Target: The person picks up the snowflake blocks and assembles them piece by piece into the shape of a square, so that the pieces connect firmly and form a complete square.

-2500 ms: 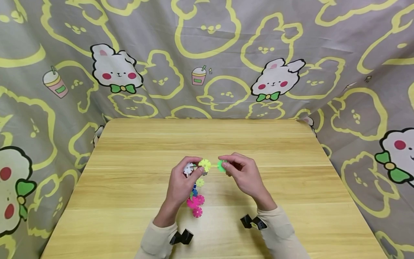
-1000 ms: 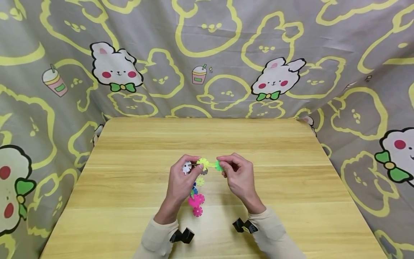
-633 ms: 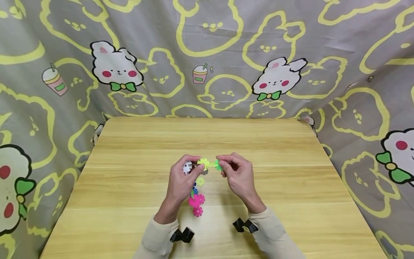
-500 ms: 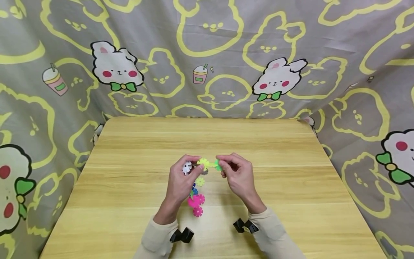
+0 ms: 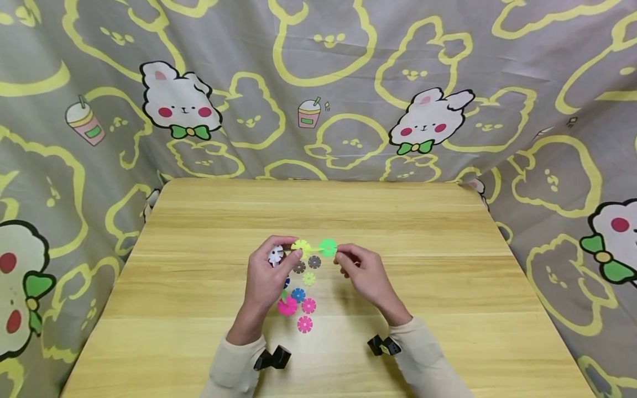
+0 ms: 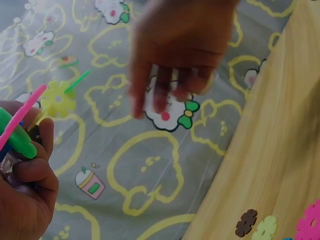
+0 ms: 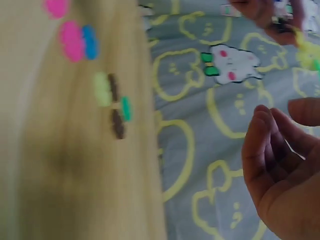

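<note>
My left hand (image 5: 271,279) pinches a chain of notched plastic snowflake discs above the table. A yellow disc (image 5: 301,247) sits at its fingertips, and a bright green disc (image 5: 328,247) joins on at the right. Near the fingers is a white disc (image 5: 275,254); a pink disc (image 5: 287,305) on the same assembly shows below the hand. The left wrist view shows a pink disc (image 6: 25,112) edge-on beside a green piece (image 6: 17,135) in that grip. Just right of the green disc, my right hand (image 5: 368,273) holds nothing, its thumb apart from loosely bent fingers in the right wrist view.
Several loose discs lie on the wooden table (image 5: 423,221) under the hands: a brown disc (image 5: 314,262), a pale yellow disc (image 5: 309,278), a blue disc (image 5: 298,295) and a pink disc (image 5: 305,324) among them. A patterned curtain (image 5: 239,55) surrounds the table.
My right hand has let go of the green disc, which stays joined to the yellow one. My left hand has shifted left with the chain, uncovering brown and blue discs on the table.
</note>
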The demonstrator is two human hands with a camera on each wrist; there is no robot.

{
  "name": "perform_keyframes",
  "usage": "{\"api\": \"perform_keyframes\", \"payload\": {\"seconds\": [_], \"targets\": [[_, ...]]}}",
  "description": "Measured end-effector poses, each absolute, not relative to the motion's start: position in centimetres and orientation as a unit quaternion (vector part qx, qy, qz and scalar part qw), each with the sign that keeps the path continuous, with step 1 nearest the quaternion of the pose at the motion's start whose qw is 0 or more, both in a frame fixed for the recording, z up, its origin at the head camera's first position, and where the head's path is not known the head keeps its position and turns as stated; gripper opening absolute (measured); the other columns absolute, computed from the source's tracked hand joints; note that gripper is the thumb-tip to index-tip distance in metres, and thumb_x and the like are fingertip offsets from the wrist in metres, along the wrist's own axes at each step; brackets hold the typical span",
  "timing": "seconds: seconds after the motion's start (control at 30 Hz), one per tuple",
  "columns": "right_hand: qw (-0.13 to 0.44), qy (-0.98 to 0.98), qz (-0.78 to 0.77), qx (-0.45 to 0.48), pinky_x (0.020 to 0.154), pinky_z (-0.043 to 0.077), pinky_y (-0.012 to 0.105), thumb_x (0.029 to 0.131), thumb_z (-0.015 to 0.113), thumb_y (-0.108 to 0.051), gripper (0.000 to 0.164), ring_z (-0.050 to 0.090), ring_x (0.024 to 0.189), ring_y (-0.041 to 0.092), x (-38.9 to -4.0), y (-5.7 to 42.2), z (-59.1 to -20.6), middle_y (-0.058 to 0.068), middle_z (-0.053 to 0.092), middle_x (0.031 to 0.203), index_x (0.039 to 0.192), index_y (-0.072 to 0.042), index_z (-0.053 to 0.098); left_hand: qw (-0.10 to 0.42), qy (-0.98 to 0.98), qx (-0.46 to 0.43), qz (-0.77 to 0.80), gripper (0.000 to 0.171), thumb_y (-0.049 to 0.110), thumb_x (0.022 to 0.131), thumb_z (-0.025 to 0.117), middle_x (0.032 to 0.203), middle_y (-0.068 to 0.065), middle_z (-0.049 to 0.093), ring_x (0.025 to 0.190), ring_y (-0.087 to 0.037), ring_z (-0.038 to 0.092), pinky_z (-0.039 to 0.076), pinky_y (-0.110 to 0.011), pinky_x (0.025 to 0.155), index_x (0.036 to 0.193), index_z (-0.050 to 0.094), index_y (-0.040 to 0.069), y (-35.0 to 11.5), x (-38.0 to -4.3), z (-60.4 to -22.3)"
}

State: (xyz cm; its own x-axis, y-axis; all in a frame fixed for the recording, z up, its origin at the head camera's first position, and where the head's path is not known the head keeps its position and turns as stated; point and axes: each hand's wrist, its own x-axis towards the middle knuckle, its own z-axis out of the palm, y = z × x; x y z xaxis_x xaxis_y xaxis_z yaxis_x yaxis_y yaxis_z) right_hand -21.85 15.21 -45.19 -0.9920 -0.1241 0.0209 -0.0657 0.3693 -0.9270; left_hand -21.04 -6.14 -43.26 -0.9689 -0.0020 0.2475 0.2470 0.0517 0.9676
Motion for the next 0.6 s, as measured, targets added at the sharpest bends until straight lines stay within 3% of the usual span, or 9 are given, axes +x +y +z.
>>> {"api": "perform_keyframes", "payload": {"seconds": [0.17,0.47,0.6], "targets": [[0.055,0.836,-0.541,-0.072,0.060,0.052,0.026,0.098,0.057,-0.018,0.018,0.063,0.075,0.024,-21.6,14.9,-46.4,0.009,0.070,0.092,0.110,-0.011,0.069,0.095,-0.717,-0.081,-0.686,0.020,0.006,0.086,0.071,0.096,-0.013,0.063,0.072,-0.014,0.056,0.051,-0.021,0.055,0.105,0.068,0.005,-6.3,-21.1,-43.1],[0.054,0.822,-0.559,-0.096,0.066,0.054,0.026,0.099,0.055,-0.024,0.020,0.063,0.077,0.020,-21.2,14.8,-45.6,0.013,0.070,0.093,0.111,-0.016,0.069,0.104,-0.714,-0.078,-0.688,0.022,0.005,0.089,0.065,0.099,-0.012,0.065,0.079,-0.013,0.060,0.053,-0.021,0.064,0.111,0.066,0.004,-6.0,-21.0,-43.1],[0.085,0.804,-0.573,-0.134,0.070,0.055,0.031,0.101,0.050,-0.027,0.025,0.065,0.078,0.028,-20.6,14.6,-45.0,0.012,0.070,0.092,0.115,-0.014,0.067,0.118,-0.699,-0.076,-0.701,0.026,0.003,0.093,0.058,0.099,-0.011,0.062,0.075,-0.009,0.056,0.050,-0.018,0.063,0.118,0.064,0.001,-6.0,-21.1,-43.1]]}}
